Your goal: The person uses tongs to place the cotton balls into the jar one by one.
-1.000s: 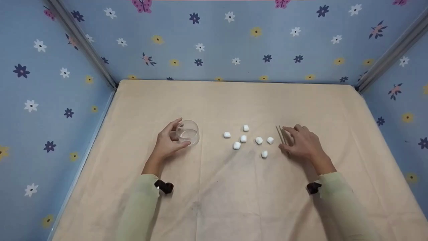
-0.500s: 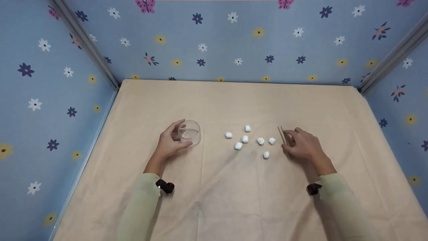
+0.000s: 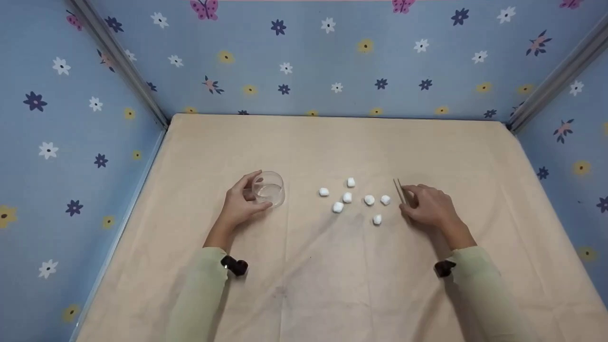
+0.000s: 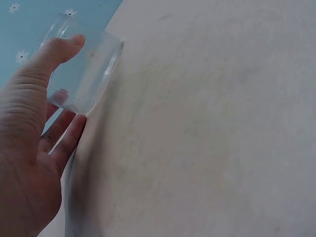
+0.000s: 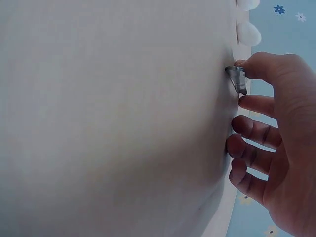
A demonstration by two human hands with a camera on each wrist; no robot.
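My left hand [image 3: 240,204] holds a clear plastic cup [image 3: 269,194] left of the table's middle. In the left wrist view the thumb lies along the cup's side, with fingers beneath its other side. To the right, thumb and index finger of my right hand [image 3: 433,205] pinch thin metal tweezers [image 3: 398,188], whose two slim tips point toward the far side. Their joined silver end [image 5: 238,79] shows between thumb and index finger in the right wrist view; the other fingers are loosely bent. Several white cotton balls [image 3: 347,197] lie scattered between the two hands.
A beige cloth [image 3: 313,275] with creases covers the table [image 3: 228,137]. Blue flowered panels [image 3: 304,57] stand at the back and both sides, with grey metal posts [image 3: 118,61] at the corners.
My right index finger has come down and closer to the thumb around the tweezers. The left hand keeps its hold on the cup. The head view has shifted slightly.
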